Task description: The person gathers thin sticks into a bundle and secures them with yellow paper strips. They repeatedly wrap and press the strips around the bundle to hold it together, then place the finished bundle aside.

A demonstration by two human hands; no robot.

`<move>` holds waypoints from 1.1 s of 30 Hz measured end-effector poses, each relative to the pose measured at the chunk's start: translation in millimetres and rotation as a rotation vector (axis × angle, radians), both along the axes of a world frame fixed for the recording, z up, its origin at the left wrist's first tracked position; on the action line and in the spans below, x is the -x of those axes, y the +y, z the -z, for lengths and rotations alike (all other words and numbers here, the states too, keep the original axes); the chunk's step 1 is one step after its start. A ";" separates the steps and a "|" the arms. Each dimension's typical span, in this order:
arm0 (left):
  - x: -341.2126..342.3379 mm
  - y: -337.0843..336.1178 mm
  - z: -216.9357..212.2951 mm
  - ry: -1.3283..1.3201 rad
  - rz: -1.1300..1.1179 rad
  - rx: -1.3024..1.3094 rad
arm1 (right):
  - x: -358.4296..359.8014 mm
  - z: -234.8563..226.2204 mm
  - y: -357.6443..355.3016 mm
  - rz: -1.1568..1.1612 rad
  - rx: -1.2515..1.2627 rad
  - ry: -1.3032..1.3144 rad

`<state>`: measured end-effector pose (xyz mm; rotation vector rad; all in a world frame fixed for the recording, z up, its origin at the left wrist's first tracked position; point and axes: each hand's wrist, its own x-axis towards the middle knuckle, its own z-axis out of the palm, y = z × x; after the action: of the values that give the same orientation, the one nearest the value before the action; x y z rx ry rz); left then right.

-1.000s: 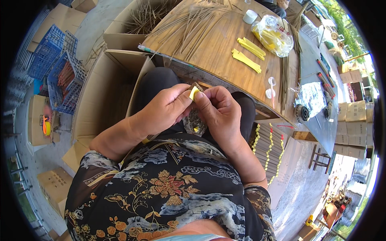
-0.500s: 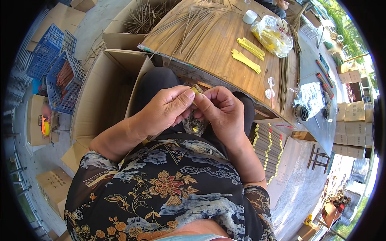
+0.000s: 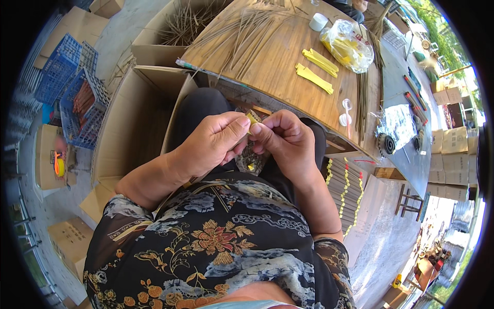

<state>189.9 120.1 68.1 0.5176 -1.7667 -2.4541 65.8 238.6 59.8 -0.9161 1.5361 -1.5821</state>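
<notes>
While a small yellow strip (image 3: 252, 117) is pinched between the fingertips of the left hand (image 3: 213, 141) and right hand (image 3: 285, 139) above the lap, banded stick bundles (image 3: 346, 188) are stacked at right, and loose sticks (image 3: 242, 31) remain on the far table (image 3: 278, 77).
</notes>
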 end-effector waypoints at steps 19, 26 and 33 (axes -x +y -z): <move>5.0 25.1 8.9 0.084 -0.156 0.600 | -13.5 -3.7 12.4 0.116 -0.071 0.082; 1.9 23.1 4.2 0.150 -0.015 0.354 | -11.9 4.9 11.6 -0.082 0.256 -0.249; 3.0 16.7 0.7 0.209 0.134 -0.080 | 4.3 11.2 16.4 -0.303 0.296 -0.275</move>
<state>186.8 136.8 67.5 0.1438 -1.6770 -2.5653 61.5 255.0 48.6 -0.9898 0.9413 -1.6546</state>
